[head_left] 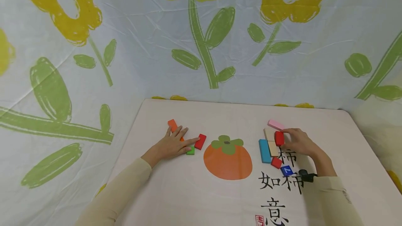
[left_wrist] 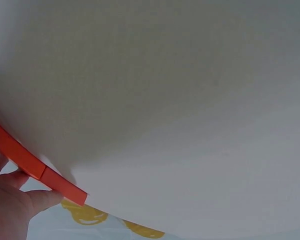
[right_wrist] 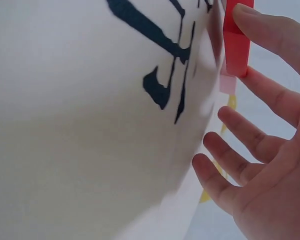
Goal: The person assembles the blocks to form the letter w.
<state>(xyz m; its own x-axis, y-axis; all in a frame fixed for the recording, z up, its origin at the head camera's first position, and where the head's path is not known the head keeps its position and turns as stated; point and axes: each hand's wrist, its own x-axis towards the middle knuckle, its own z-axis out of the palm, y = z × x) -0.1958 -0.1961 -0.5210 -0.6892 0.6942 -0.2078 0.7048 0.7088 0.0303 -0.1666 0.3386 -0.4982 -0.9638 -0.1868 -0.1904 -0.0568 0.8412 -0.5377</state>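
My left hand (head_left: pixel 171 145) lies spread on the table at left, its fingers fairly straight. Under and beside its fingers are an orange block (head_left: pixel 172 125), a green block (head_left: pixel 190 150) and a red block (head_left: pixel 201 141), which a fingertip touches. In the left wrist view, fingers (left_wrist: pixel 45 199) rest against reddish-orange blocks (left_wrist: pixel 17 155). At right, my right hand (head_left: pixel 300 143) pinches another red block (head_left: pixel 279 138) between thumb and index finger. The right wrist view shows that red block (right_wrist: pixel 236 52) in the pinch, the other fingers spread apart.
Around the pinched block lie a pink block (head_left: pixel 275 125), cream blocks (head_left: pixel 273 148), a blue block (head_left: pixel 265 151), a small red block (head_left: pixel 276 163) and a dark blue block (head_left: pixel 287 170). A persimmon print (head_left: pixel 227 163) and black characters mark the tablecloth. Flowered cloth (head_left: pixel 132 62) hangs behind.
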